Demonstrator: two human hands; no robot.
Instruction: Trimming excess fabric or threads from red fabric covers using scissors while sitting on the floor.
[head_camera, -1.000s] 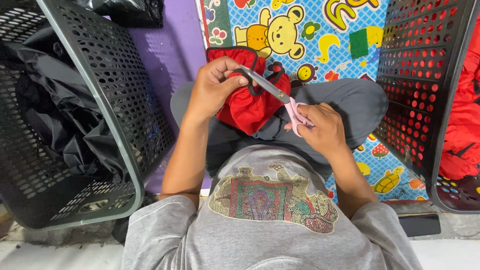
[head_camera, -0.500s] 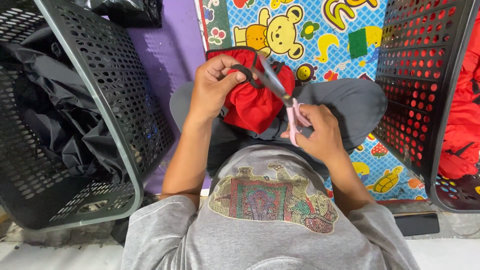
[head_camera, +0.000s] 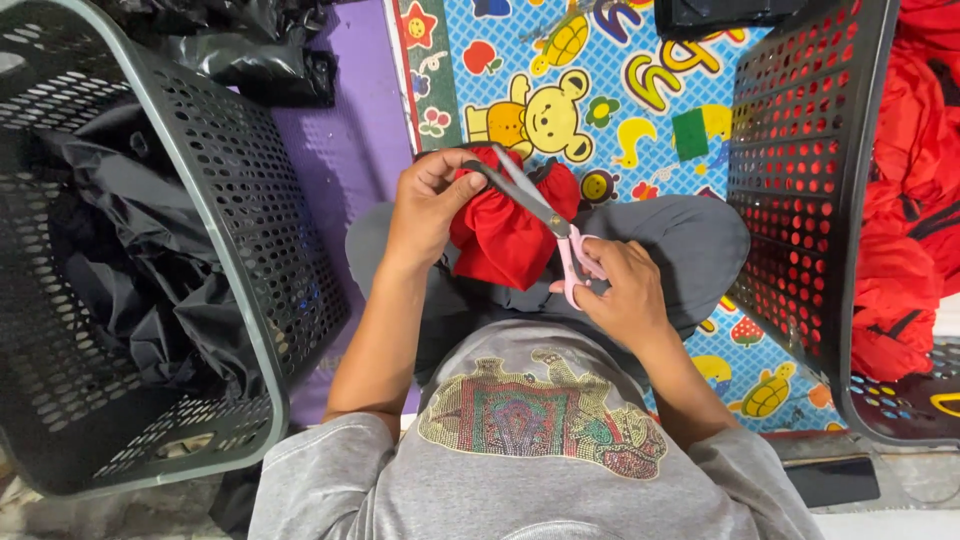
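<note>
My left hand grips a bunched red cloth over my lap, fingers pinching its top edge. My right hand holds pink-handled scissors. Their blades are open and point up-left, with the tips at the cloth's top edge beside my left fingers. I sit cross-legged in grey trousers and a grey shirt with a beaded picture.
A grey perforated basket with black cloth lies tipped at my left. A dark perforated basket with red cloth lies at my right. Beneath me lies a colourful cartoon mat; black plastic sits at the top left.
The scissors have swung from lying nearly flat to pointing more steeply up-left, and my right hand has shifted slightly lower. My left hand keeps its grip on the red cloth.
</note>
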